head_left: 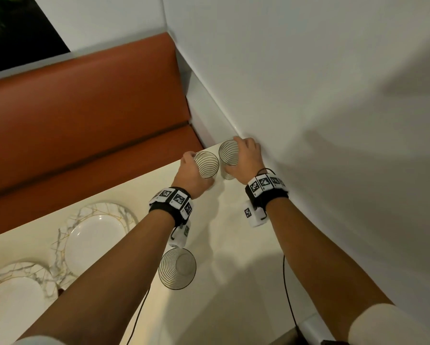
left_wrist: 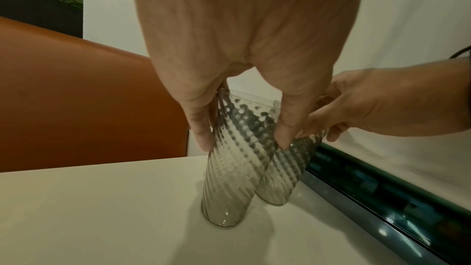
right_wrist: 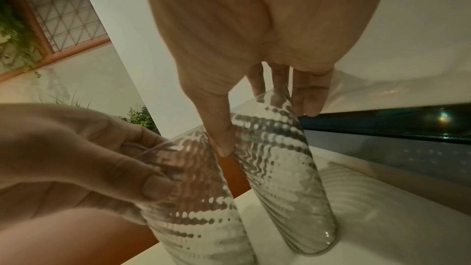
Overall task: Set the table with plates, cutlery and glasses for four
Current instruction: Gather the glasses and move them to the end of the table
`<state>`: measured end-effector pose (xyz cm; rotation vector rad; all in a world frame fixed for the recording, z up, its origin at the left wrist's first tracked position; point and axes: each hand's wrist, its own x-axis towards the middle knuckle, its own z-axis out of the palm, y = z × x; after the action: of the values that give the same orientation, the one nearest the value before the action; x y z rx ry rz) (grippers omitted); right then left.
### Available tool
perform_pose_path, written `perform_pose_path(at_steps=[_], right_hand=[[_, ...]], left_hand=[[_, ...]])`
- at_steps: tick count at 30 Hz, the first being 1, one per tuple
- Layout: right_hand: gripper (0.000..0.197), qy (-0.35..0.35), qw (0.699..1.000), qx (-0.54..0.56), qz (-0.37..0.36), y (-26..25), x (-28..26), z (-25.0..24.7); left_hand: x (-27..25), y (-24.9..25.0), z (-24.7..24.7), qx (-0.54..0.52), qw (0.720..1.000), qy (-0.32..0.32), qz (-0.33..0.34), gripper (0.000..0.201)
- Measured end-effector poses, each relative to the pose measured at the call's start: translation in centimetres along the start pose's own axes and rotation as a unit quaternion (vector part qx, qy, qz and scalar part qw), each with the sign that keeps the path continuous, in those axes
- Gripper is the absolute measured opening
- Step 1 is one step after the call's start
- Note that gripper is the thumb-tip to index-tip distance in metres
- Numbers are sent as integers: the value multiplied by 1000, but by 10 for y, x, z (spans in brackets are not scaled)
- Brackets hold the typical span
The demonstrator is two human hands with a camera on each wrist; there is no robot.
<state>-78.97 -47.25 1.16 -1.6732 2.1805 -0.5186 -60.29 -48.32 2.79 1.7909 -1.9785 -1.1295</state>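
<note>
Two clear ribbed glasses stand side by side at the far corner of the white table (head_left: 234,245), next to the wall. My left hand (head_left: 196,169) grips the left glass (head_left: 206,165) from its left side. In the left wrist view, thumb and fingers of the left hand (left_wrist: 244,140) clasp that left glass (left_wrist: 237,168), whose base is on the table. My right hand (head_left: 234,155) grips the right glass (head_left: 225,151). The right wrist view shows the right hand (right_wrist: 267,128) curled round the right glass (right_wrist: 285,178). A third glass (head_left: 177,268) stands nearer, between my forearms.
Two white plates on marbled chargers (head_left: 97,235) (head_left: 12,295) lie at the table's left. An orange bench (head_left: 84,120) runs along the far side. A white wall (head_left: 308,95) borders the table's right edge, with a dark glossy strip (left_wrist: 382,188) at its foot.
</note>
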Motion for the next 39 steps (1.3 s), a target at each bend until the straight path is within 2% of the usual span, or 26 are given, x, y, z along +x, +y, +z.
perform_pose_path(at_steps=[3, 8, 12, 14, 17, 20, 23, 25, 27, 28, 29, 31, 33, 36, 39], right_hand=[[95, 0, 1000, -14, -3, 0, -1, -1], [104, -1, 999, -51, -17, -5, -11, -12], [96, 22, 998, -58, -23, -19, -31, -33], [83, 39, 997, -48, -36, -30, -45, -43], [65, 73, 995, -2, -75, -49, -72, -46], [56, 55, 991, 52, -109, -70, -101, -36], [46, 17, 981, 126, -149, -92, -133, -17], [44, -31, 975, 150, -163, -103, -158, 0], [49, -76, 978, 119, -155, -110, -178, 12], [55, -100, 982, 86, -139, -108, -184, 15], [64, -130, 980, 34, -144, -134, -208, 33], [83, -168, 981, -57, -83, -121, -214, 30], [92, -189, 974, -112, -46, -128, -232, 44], [77, -185, 979, -83, -15, -144, -249, 61], [66, -139, 986, -84, -34, -178, -266, 75]], left_hand=[[-1, 1, 3, 6, 1000, -1, 3, 99], [-7, -4, -1, 15, 999, -28, -6, 125], [-21, -16, -20, 17, 999, -38, -21, 130], [-32, -25, -32, 20, 999, -32, -27, 116], [-56, -46, -52, 12, 1000, -5, -27, 79], [-89, -73, -71, -6, 999, 28, -18, 46], [-124, -103, -86, -28, 997, 63, -23, 27], [-148, -124, -93, -42, 996, 79, -24, 21], [-171, -145, -98, -60, 994, 92, -25, 17], [-177, -151, -97, -74, 992, 96, -28, 16], [-210, -183, -114, -86, 989, 112, -32, 16], [-218, -190, -107, -102, 988, 112, -25, 17], [-250, -220, -118, -131, 983, 125, -25, 19], [-293, -267, -140, -140, 979, 145, -25, 21], [-334, -316, -168, -138, 974, 174, -38, 22]])
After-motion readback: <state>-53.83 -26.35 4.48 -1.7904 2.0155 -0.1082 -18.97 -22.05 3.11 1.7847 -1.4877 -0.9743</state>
